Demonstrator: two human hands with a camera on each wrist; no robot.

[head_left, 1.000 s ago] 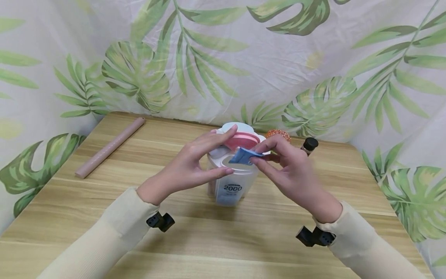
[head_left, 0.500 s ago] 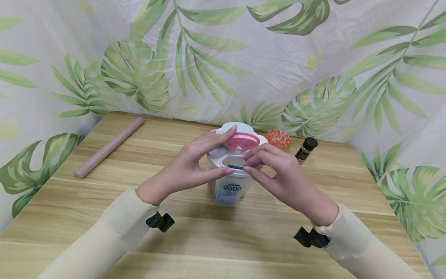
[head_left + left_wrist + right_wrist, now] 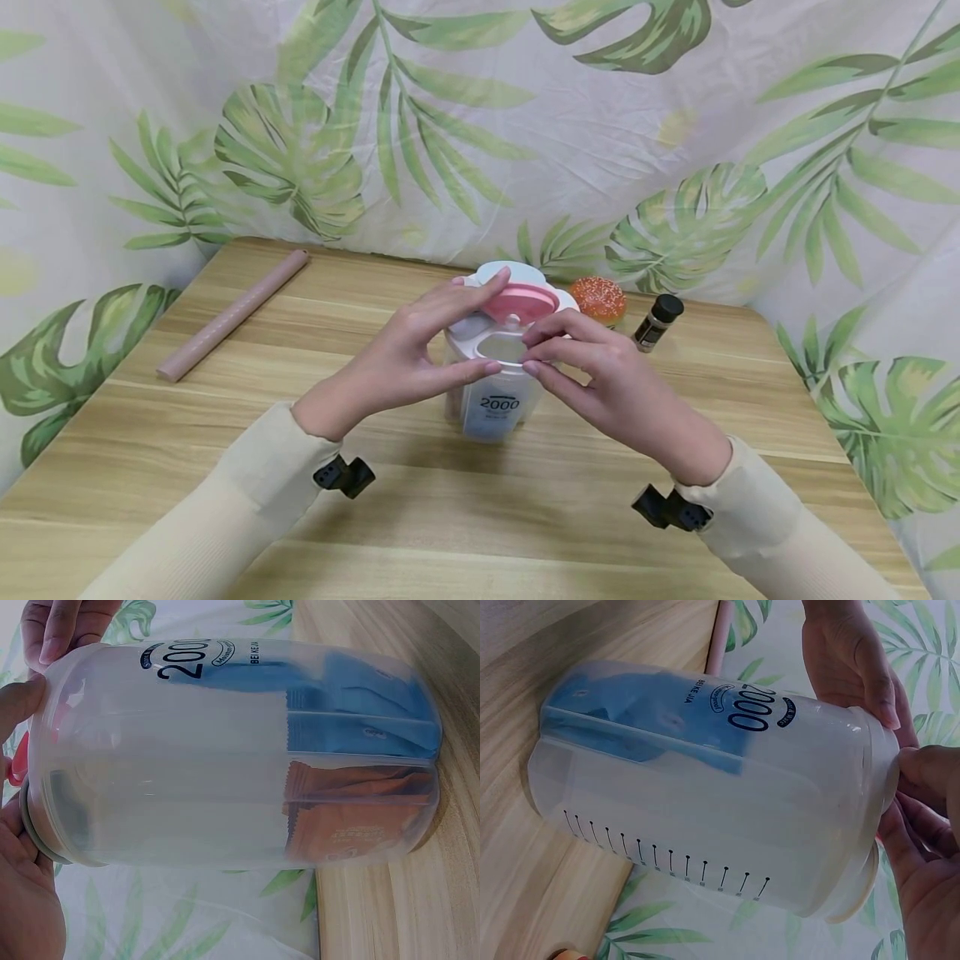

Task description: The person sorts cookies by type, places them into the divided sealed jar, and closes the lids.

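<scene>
A clear plastic storage container (image 3: 498, 408) marked 2000 stands upright on the wooden table, its white top carrying a raised flap with a pink inner side (image 3: 517, 304). My left hand (image 3: 397, 358) grips this top, thumb at the front rim and fingers over the back. At the right side of the uncovered opening is my right hand (image 3: 607, 375), fingertips at the rim and no packet showing between them. Through the walls, the left wrist view shows blue packets (image 3: 375, 705) beside brown packets (image 3: 352, 817) in separate compartments. Blue packets (image 3: 645, 720) also show in the right wrist view.
Behind the container to the right sits a seeded burger bun (image 3: 598, 300). A small black-capped spice bottle (image 3: 658, 322) stands right of it. A pinkish roll (image 3: 236, 315) lies at the table's left. Leaf-patterned cloth (image 3: 450, 125) hangs behind the table (image 3: 420, 533).
The right hand has brought a blue packet down to the opening and let it go inside; it no longer shows above the rim. The left hand has stayed on the container's top.
</scene>
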